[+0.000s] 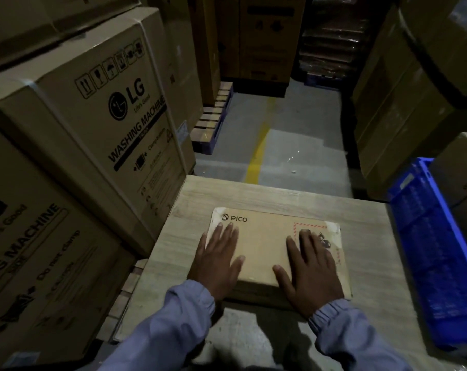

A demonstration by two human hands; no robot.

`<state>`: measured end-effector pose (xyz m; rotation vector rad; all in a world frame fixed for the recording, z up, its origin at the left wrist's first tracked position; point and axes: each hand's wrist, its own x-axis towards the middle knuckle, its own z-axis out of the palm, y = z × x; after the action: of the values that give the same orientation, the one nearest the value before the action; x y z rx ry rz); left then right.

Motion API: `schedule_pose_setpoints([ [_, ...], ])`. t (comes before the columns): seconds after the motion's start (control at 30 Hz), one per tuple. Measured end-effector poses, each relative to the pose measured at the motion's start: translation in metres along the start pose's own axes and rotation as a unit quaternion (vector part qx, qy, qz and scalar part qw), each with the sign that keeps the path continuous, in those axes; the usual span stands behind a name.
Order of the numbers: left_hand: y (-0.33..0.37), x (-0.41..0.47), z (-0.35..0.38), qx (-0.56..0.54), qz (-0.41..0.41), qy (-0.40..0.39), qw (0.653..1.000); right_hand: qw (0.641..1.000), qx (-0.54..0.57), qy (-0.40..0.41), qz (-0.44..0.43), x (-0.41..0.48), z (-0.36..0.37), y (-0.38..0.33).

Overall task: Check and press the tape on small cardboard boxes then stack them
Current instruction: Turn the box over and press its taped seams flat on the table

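**Warehouse aisle: both palms flat on the PICO box**

Dim warehouse aisle, grey concrete floor with a yellow painted line (259, 151) running up the middle of the frame. Pale wood-grain table top (280, 191) at lower centre.

- Flat brown cardboard box printed "PICO" (264, 236) lies on the table, centre of frame. Whitish tape patch (331, 227) on its upper right corner.
- Left hand (217, 261): fingers straight and slightly spread, palm down on the box's left part, just below the logo.
- Right hand (311, 271): same flat pose, on the box's right part, fingertips at a red-dashed label (307, 224).
- Blue-grey sleeves (179, 317) enter from the bottom edge.
- Large brown LG washing-machine cartons (93, 116) stacked at left.
- Blue plastic crate (427, 250) just beside the table's right edge.
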<state>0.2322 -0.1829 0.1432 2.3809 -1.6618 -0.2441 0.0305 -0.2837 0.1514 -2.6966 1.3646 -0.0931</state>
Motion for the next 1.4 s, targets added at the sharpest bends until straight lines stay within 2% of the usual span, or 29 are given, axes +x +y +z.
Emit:
schedule_pose_setpoints([
  [0.07, 0.004, -0.003, 0.003, 0.046, -0.002, -0.002, 0.999, 1.000, 0.008, 0.005, 0.007, 0.000, 0.001, -0.006],
  [0.43, 0.004, 0.010, -0.003, 0.083, -0.019, 0.011, 0.996, 1.000, -0.009, 0.004, 0.004, 0.009, -0.001, -0.003],
  [0.6, 0.000, 0.021, 0.003, 0.075, 0.005, 0.026, 0.997, 1.000, 0.023, 0.017, 0.012, 0.027, -0.009, 0.018],
  [0.77, -0.004, 0.024, 0.004, 0.066, 0.025, 0.017, 0.997, 1.000, 0.010, -0.012, 0.016, 0.028, 0.000, 0.017],
  [0.9, -0.004, 0.041, -0.006, 0.047, 0.021, 0.041, 0.998, 1.000, 0.019, 0.019, 0.006, 0.041, -0.005, 0.038],
  [1.1, -0.011, 0.048, 0.007, 0.042, 0.021, 0.034, 0.998, 0.998, 0.024, 0.035, 0.044, 0.046, -0.002, 0.054],
  [1.4, -0.012, 0.049, 0.002, -0.030, 0.006, 0.042, 0.999, 0.982, 0.170, 0.057, 0.059, 0.045, -0.006, 0.057],
])
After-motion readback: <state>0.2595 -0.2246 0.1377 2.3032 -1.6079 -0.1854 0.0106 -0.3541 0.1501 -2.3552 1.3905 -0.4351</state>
